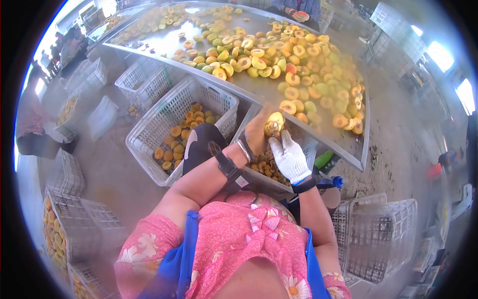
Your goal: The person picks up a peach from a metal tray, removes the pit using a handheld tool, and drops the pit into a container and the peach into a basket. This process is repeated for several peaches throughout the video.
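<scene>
My left hand [256,130], bare, with bracelets and a watch at the wrist, is closed on a halved yellow peach [274,124], cut face up. My right hand [290,158], in a white knit glove, has its fingers bent against the lower edge of that peach. Whether a small tool is in the gloved fingers, I cannot make out. Both hands are in front of the near edge of a metal table [249,87] with many peach halves [259,63], several showing pits. Below the hands stands a container of brownish pits and scraps [269,167].
To the left of my knee stands a white crate [144,134] partly filled with peach halves. Stacked crates stand at the right [383,239] and left [82,229]. A green object [323,159] and a blue-capped item [337,181] lie near my right arm. Another person's hand [300,16] holds something across the table.
</scene>
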`<control>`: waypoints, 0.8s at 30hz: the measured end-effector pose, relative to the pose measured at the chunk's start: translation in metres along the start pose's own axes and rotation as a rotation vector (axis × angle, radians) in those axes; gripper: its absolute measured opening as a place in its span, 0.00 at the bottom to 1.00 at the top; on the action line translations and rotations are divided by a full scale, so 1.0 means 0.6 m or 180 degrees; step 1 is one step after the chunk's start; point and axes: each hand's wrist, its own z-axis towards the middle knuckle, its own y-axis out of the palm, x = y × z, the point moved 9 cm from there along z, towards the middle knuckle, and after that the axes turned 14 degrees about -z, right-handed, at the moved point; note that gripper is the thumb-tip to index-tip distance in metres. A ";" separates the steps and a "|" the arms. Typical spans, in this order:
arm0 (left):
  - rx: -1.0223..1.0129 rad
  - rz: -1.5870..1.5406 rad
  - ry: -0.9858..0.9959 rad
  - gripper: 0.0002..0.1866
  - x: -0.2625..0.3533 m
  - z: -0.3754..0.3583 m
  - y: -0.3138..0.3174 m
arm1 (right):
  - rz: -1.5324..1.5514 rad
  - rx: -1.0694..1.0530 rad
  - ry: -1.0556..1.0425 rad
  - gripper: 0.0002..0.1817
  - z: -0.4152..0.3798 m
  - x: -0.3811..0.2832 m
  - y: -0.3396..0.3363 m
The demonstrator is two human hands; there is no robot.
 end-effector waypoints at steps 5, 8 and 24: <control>-0.0333 0.1129 0.0608 0.23 0.022 0.003 0.003 | 0.0174 0.0116 -0.0052 0.18 -0.010 0.006 0.001; -0.0516 0.1970 0.1109 0.23 0.033 -0.007 0.017 | 0.0187 0.0131 -0.0041 0.18 -0.011 0.009 0.002; -0.0500 0.3200 -0.1085 0.31 -0.005 0.014 -0.009 | -0.0001 -0.0440 0.0077 0.25 -0.049 0.041 0.046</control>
